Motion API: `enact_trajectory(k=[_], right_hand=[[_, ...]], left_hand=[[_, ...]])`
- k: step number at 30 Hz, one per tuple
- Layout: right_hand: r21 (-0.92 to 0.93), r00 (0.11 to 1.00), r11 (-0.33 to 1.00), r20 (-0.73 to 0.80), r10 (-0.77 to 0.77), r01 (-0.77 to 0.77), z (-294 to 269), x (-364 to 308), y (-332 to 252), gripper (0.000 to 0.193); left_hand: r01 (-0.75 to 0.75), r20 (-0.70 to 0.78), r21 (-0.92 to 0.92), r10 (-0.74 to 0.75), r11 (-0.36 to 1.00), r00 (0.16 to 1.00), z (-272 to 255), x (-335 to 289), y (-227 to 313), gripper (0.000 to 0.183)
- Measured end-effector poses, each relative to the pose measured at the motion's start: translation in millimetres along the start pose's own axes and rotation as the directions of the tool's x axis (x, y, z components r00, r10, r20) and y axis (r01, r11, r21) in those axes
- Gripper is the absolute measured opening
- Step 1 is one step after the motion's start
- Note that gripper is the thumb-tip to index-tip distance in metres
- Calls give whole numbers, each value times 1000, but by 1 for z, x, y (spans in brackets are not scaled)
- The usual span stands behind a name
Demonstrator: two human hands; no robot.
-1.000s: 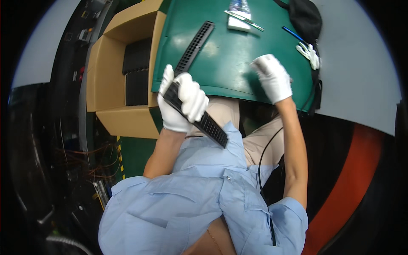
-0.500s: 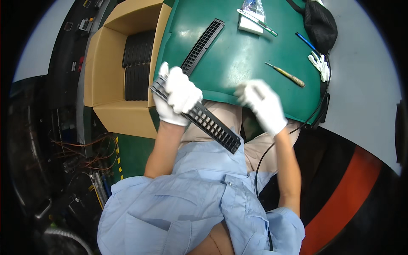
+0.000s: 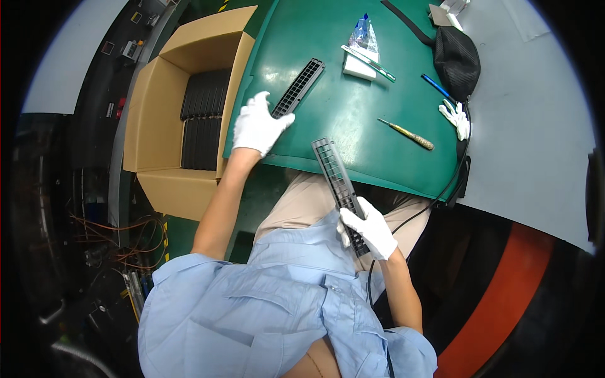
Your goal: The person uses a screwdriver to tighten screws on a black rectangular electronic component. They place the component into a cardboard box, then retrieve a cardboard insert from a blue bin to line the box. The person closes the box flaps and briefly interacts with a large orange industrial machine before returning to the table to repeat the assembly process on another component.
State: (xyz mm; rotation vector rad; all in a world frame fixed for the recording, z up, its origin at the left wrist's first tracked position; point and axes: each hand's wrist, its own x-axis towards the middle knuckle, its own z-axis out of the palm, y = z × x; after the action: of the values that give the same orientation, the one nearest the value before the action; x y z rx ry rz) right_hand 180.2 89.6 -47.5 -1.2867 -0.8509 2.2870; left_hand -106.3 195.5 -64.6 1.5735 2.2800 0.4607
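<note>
White gloves cover both hands. My right hand [image 3: 370,230] grips the lower end of a long black slotted plastic part [image 3: 337,175], which slants up over my lap with its far end over the table edge. A similar black slotted plastic part [image 3: 300,87] lies at an angle on the green table mat. My left hand [image 3: 258,126] is open beside its near end, thumb and fingers spread. The thumb overlaps that end in the picture; whether it touches I cannot tell.
To the left stands an open cardboard box [image 3: 149,120] with rows of black parts [image 3: 203,120]. On the green mat [image 3: 328,120] lie a screwdriver [image 3: 409,133], a green-and-white pen [image 3: 372,63] over a small white box [image 3: 359,68], a blue pen [image 3: 437,86], spare gloves [image 3: 456,118] and a black mesh pouch [image 3: 456,63].
My left hand has let go of the slotted part and moved to the other one on the mat. My right hand has taken hold of that part's lower end, and the part has swung round.
</note>
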Motion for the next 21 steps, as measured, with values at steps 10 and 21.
enact_trajectory(k=[10, 21], right_hand=[[132, 996, 991, -82, -22, 33, -5, 10, 35, 20], [427, 996, 901, 77, 49, -78, -33, 38, 33, 37]], left_hand=[[38, 10, -18, -37, 999, 999, 6, -23, -24, 43], [-836, -197, 8, 820, 549, 537, -36, -55, -15, 50]])
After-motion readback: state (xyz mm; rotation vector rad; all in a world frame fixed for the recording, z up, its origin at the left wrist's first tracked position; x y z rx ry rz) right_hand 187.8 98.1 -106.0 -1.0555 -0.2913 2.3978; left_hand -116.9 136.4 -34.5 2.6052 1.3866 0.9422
